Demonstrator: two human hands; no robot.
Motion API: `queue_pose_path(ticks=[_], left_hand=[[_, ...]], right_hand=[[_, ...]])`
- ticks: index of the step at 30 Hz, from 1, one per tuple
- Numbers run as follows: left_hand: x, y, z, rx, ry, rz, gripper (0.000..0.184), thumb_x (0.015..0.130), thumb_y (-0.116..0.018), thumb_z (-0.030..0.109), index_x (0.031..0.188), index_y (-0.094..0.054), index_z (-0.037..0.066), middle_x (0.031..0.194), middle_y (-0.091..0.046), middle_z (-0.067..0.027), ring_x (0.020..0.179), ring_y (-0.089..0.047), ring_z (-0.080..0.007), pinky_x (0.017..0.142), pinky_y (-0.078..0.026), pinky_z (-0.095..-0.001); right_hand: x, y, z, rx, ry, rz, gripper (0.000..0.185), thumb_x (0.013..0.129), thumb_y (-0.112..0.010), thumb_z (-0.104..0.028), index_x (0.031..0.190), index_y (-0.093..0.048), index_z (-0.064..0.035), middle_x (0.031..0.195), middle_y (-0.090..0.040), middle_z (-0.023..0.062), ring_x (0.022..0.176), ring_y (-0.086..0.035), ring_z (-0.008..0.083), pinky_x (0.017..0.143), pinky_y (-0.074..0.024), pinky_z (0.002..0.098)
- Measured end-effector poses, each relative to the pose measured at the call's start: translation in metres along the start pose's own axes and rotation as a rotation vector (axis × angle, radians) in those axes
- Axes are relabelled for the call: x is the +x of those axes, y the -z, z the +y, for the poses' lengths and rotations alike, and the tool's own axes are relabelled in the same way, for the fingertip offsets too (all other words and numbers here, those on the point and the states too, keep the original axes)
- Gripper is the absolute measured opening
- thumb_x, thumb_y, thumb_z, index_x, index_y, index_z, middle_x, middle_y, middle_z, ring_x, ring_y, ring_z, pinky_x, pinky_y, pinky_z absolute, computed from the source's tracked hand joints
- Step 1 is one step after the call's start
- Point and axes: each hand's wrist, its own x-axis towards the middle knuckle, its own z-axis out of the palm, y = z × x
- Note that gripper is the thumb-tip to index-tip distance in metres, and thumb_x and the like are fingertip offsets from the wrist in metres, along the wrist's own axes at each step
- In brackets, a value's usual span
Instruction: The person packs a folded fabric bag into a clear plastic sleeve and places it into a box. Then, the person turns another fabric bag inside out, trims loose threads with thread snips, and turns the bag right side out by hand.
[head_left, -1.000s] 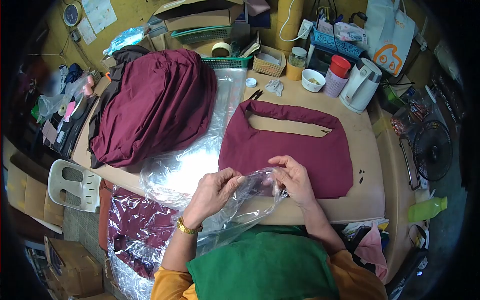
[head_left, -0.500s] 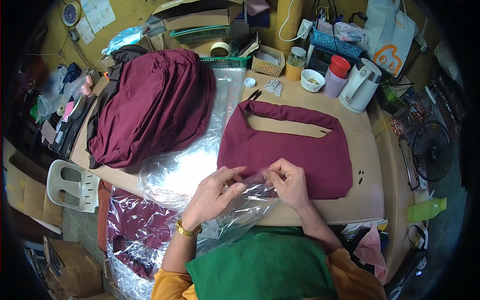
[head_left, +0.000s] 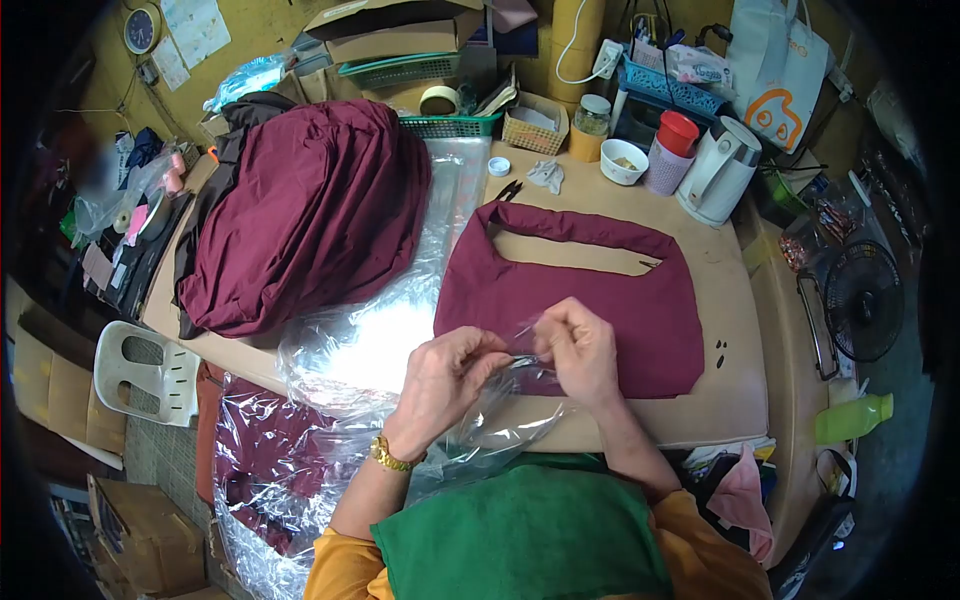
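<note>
At the bag's (head_left: 590, 292) near edge, your left hand (head_left: 446, 376) and right hand (head_left: 584, 358) pinch film (head_left: 508, 424); pulling apart hard could tear it.

Plastic film (head_left: 508, 428): transparent, smooth, high gloss, with sharp highlights along the creases. Bag (head_left: 570, 295): maroon cloth, matt, lightly puckered along the handle. Fabric pile (head_left: 310, 210): maroon cloth, heavily creased, faint sheen on the folds. Desk (head_left: 735, 370): smooth tan surface, matt. Wristwatch (head_left: 392, 457): gold-coloured metal, polished. Apron (head_left: 510, 535): green cloth, matt. Stool (head_left: 178, 385): moulded white plastic, smooth. Carton (head_left: 155, 530): brown cardboard, matt, worn.
</note>
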Motion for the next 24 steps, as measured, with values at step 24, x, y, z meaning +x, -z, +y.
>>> queue_pose_path(ticks=[24], left_hand=[[-0.052, 0.053, -0.049, -0.469, 0.052, -0.810, 0.010, 0.084, -0.073, 0.012, 0.077, -0.073, 0.004, 0.103, -0.063, -0.0079, 0.099, -0.056, -0.0206, 0.088, -0.043, -0.0336]], right_hand=[[0.001, 0.188, 0.060, -0.233, -0.102, 0.766, 0.026, 0.097, -0.058, -0.021, 0.077, -0.061, -0.0054, 0.062, -0.046, -0.0070, 0.055, -0.037, 0.0013, 0.050, -0.0277, 0.0209]])
